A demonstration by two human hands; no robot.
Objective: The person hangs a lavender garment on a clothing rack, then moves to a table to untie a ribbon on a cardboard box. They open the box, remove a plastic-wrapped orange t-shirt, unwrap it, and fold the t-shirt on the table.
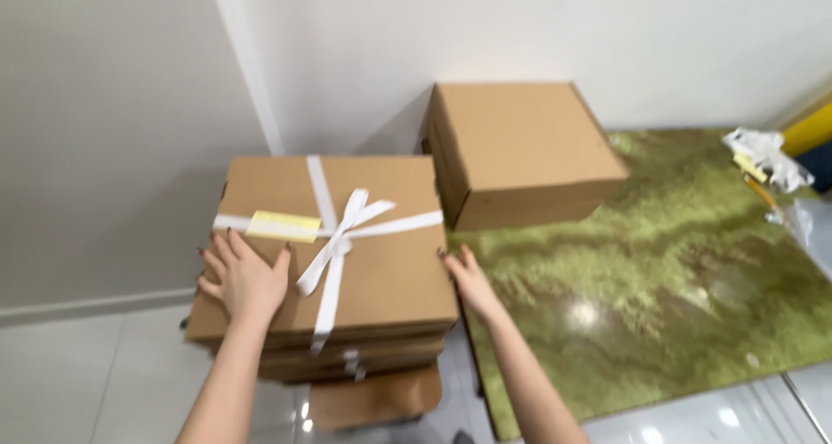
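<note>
My left hand (244, 277) lies flat and open on the lid of the ribbon-tied cardboard box (381, 262), near its left edge, just below the yellow label (283, 226). My right hand (465, 275) rests open against the box's right side. This box tops a stack; a plain cardboard box (520, 149) sits far right on the green bench (676, 271).

A white-ribboned cardboard box (347, 245) with a yellow label (283, 226) tops a stack; a plain carton (520, 149) sits behind.
</note>
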